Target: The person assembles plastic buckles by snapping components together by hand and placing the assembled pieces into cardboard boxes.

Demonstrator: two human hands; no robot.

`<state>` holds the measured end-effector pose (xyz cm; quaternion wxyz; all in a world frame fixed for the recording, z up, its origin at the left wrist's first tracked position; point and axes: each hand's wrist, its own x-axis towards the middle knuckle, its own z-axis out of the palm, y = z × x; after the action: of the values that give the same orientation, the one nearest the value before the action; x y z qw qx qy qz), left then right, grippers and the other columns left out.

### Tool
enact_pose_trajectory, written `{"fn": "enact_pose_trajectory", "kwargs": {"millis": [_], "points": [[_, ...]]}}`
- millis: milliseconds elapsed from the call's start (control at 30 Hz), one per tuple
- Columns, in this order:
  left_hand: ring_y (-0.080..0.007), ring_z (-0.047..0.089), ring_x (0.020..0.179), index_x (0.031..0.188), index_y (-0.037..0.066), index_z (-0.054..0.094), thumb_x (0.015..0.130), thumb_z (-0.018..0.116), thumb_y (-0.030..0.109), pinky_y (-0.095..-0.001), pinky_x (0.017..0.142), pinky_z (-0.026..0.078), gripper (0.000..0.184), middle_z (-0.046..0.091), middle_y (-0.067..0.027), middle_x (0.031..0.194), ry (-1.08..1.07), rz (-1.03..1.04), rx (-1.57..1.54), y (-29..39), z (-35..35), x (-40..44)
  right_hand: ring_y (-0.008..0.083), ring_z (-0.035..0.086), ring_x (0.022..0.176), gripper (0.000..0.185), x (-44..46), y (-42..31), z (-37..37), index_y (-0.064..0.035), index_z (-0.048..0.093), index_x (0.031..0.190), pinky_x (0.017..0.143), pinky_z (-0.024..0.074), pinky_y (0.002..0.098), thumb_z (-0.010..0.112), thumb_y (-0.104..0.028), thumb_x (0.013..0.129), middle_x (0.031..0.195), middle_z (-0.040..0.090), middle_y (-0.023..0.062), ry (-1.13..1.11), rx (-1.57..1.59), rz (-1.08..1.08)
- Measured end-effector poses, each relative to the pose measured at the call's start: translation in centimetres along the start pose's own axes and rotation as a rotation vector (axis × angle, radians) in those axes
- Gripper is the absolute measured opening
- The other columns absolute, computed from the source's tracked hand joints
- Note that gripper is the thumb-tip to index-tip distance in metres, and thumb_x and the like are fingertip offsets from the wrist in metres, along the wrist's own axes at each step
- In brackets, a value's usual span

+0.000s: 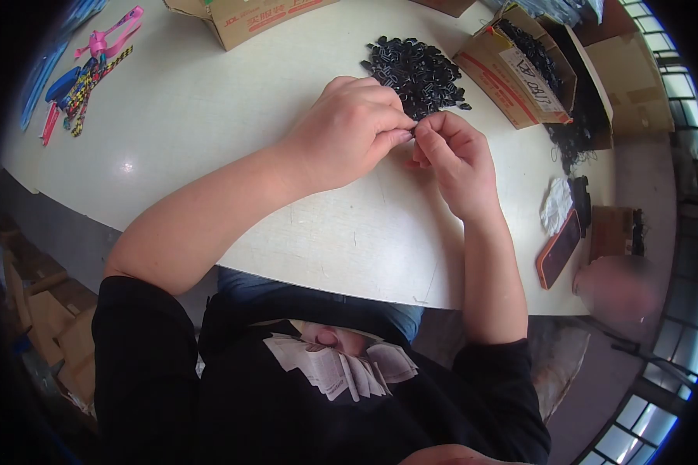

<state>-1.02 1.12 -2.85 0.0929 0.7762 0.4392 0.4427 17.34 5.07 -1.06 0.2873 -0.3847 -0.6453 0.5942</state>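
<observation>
the left hand and the right hand meet fingertip to fingertip above the table, each closed to a pinch of thumb and forefinger, the left's other fingers folded over and the right's loosely curled. between the two pinches is a small dark piece, nearly all covered by the tips; both seem to have hold of it, probably because something so little needs gripping from both sides, though which end each hand has i cannot tell. just beyond the fingertips lies the pile, likely set there so that single pieces are a short reach away. beyond the right hand and to its right, the box stands open with black stuff inside, and thin black cords trail out beside it, its opening perhaps left wide for easy reach. to the right of the right forearm are a tissue and a phone, and well left of the left hand some straps, seemingly kept out of the way. the pile's bits look black, small and glossy, many with a looped or slotted shape, heaped loosely, a few strays at its edge; the held one shows only as a dark speck.
</observation>
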Motion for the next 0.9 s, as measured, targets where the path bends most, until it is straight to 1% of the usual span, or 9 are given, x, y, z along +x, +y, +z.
{"fn": "enact_pose_trajectory", "kwargs": {"millis": [433, 533, 733, 800, 900], "points": [[-0.0245, 0.058, 0.084, 0.085, 0.001, 0.065, 0.082, 0.060, 0.004, -0.0368, 0.085, 0.042, 0.006, 0.061, -0.0075, 0.083, -0.031, -0.007, 0.058, -0.31, 0.11, -0.09, 0.0040, 0.050, 0.064, 0.015, -0.05, -0.06, 0.04, -0.0008, 0.058, 0.088, 0.057, 0.0393, 0.0192, 0.058, -0.014, 0.094, 0.070, 0.057, -0.0014, -0.011, -0.049, -0.027], [-0.0263, 0.057, 0.086, 0.084, 0.001, 0.062, 0.083, 0.058, 0.004, -0.0376, 0.084, 0.041, 0.005, 0.060, -0.0085, 0.083, -0.042, -0.034, 0.056, -0.23, 0.11, -0.10, 0.0038, 0.049, 0.064, 0.014, -0.04, -0.02, 0.06, -0.0008, 0.057, 0.089, 0.058, 0.0393, 0.0190, 0.059, -0.013, 0.094, 0.070, 0.057, -0.0017, -0.018, -0.079, -0.029], [-0.0303, 0.054, 0.083, 0.081, 0.002, 0.054, 0.084, 0.054, 0.003, -0.0405, 0.080, 0.041, 0.003, 0.055, -0.0102, 0.081, -0.075, -0.118, 0.052, 0.23, 0.13, -0.05, 0.0039, 0.049, 0.065, 0.010, -0.12, -0.04, 0.44, -0.0001, 0.056, 0.089, 0.058, 0.0406, 0.0192, 0.060, -0.009, 0.092, 0.071, 0.056, -0.0022, -0.011, -0.107, -0.051], [-0.0311, 0.054, 0.083, 0.081, 0.002, 0.052, 0.083, 0.053, 0.003, -0.0413, 0.080, 0.041, 0.003, 0.055, -0.0108, 0.081, -0.067, -0.114, 0.064, 0.31, 0.16, -0.08, 0.0039, 0.049, 0.064, 0.009, -0.17, -0.07, 0.61, 0.0001, 0.056, 0.088, 0.058, 0.0407, 0.0193, 0.061, -0.008, 0.091, 0.071, 0.055, -0.0024, 0.006, -0.129, -0.066], [-0.0319, 0.053, 0.084, 0.081, 0.002, 0.051, 0.083, 0.053, 0.002, -0.0418, 0.079, 0.042, 0.003, 0.055, -0.0117, 0.082, -0.046, -0.121, 0.069, 0.59, 0.24, -0.14, 0.0049, 0.051, 0.063, 0.011, -0.39, -0.02, 0.79, 0.0009, 0.057, 0.086, 0.057, 0.0430, 0.0207, 0.065, -0.007, 0.088, 0.070, 0.058, 0.0007, 0.061, -0.257, -0.119]]}}
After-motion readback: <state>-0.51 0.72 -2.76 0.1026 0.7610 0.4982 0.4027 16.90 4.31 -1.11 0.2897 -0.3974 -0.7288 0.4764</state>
